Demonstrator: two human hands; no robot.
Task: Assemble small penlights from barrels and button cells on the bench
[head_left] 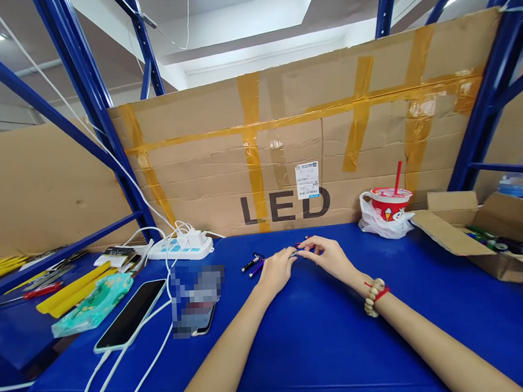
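**Left hand [276,271] and right hand [331,259] meet at one piece [295,253]**

At the left, the yellow tubes [77,289] lie beside the pouch [95,304]; both seem simply put aside. The phone [132,314] lies near the strip [181,247], a cable at its lower end, probably for charging. Next to it, a device [206,325] is mostly pixelated, so I cannot tell its use. The pens [251,263] lie just beside the left hand, perhaps for easy reach. The piece is above the desk [337,337], between the fingertips: both hands pinch it, maybe because so small a thing needs fine control. What it is, I cannot tell. The cup [389,205] stands in a bag [386,230], likely against drips. Farther right, the box [449,231] is open, which gives access to its contents.

I count two yellow tubes, one pouch, one clear phone, one strip, two pens, one piece, one cup, one box.
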